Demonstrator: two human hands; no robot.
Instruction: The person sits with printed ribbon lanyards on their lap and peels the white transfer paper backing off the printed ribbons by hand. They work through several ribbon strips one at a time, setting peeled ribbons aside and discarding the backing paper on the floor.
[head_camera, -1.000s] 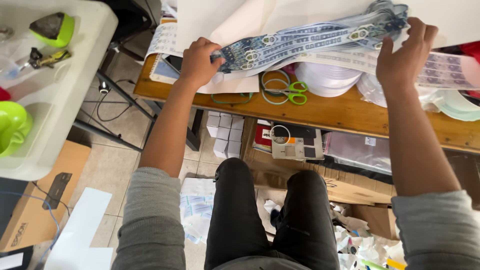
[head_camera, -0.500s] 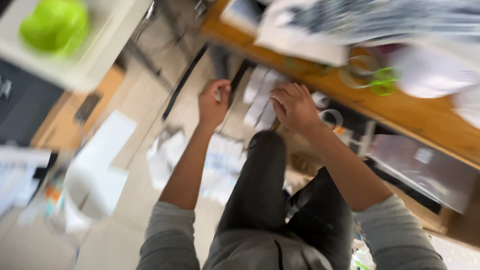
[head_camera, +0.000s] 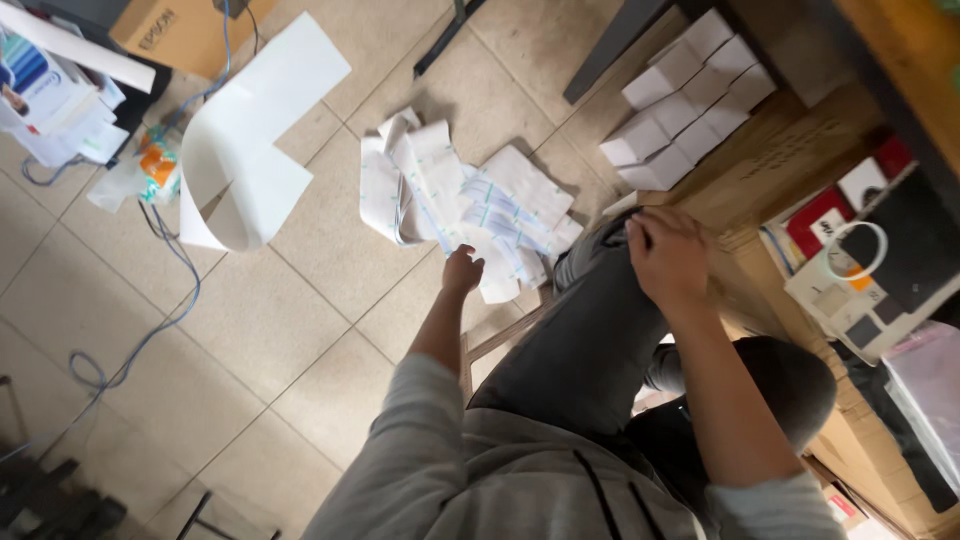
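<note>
Nearest the camera, the right hand (head_camera: 665, 255) rests on the knee of the dark trousers (head_camera: 590, 340), fingers curled together; whether they pinch anything I cannot tell. The left hand (head_camera: 462, 270) reaches down beside the leg, fingers folded in and seemingly closed on the near edge of the heap of white paper strips with pale blue and green print (head_camera: 470, 205), though the grip itself is hidden.

That heap lies on the beige tiled floor (head_camera: 260, 320), just beyond the left hand. It looks light, thin and floppy, likely to slither apart and crease or tear if tugged; a pinch across several layers near an edge, or a scoop from beneath, would probably hold it best.

Farther off lie a large curled white sheet (head_camera: 240, 150), a blue cable (head_camera: 170, 300) and a row of small white boxes (head_camera: 690, 90) beside the wooden desk (head_camera: 900, 60).

A second ago both hands held a printed strip stretched over the desk; half a second ago they were already low by the knee, and the view has since tilted to the floor.
</note>
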